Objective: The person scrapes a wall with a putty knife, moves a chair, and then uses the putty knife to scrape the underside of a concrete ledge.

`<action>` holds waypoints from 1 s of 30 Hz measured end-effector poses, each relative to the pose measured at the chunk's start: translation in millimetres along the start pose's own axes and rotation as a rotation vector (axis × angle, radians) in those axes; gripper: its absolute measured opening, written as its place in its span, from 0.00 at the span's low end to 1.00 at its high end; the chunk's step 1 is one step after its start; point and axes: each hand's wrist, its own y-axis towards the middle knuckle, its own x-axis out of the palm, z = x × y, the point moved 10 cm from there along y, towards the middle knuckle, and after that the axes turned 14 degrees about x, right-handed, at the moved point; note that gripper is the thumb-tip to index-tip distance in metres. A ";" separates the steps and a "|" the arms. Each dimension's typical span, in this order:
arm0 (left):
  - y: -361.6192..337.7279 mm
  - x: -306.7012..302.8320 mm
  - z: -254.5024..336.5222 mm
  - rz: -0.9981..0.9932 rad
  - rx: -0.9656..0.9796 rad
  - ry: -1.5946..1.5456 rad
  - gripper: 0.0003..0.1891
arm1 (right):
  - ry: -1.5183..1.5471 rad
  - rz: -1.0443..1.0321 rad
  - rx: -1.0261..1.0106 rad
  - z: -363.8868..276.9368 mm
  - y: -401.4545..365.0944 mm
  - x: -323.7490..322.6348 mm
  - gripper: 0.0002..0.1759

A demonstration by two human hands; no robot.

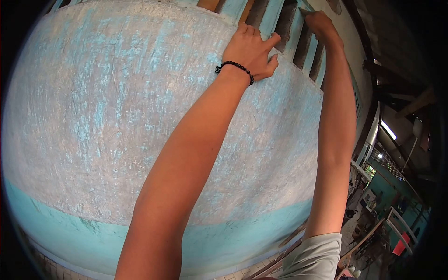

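Note:
My left hand (252, 52) rests at the upper edge of the wall, below the slatted opening, with thumb and forefinger apart and nothing seen in it. A black bead bracelet (237, 65) circles that wrist. Higher up and to the right, my right hand (321, 27) is closed on a small flat dark scraper-like tool (304, 12), whose end touches or lies close to a light blue slat (294, 39). Most of the tool is hidden by the fingers. The wall (102, 107) is greyish white with patchy blue paint.
A turquoise band (224, 242) runs along the wall's bottom, above a tiled floor (60, 270). At the right are a lit tube lamp (388, 130), a wooden frame (401, 224) and a red item (401, 243) among clutter. Dark gaps separate the slats.

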 end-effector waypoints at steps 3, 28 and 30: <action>-0.4 1.8 -0.1 0.003 0.000 0.003 0.26 | 0.019 0.075 -0.057 -5.2 -2.9 2.3 0.20; -2.2 3.4 -3.8 -0.037 -0.011 -0.009 0.27 | -0.182 0.113 -0.157 -13.5 -25.9 8.3 0.27; -2.4 3.7 -2.2 -0.052 -0.011 -0.012 0.27 | -0.102 0.081 -0.163 -7.5 -41.1 8.6 0.30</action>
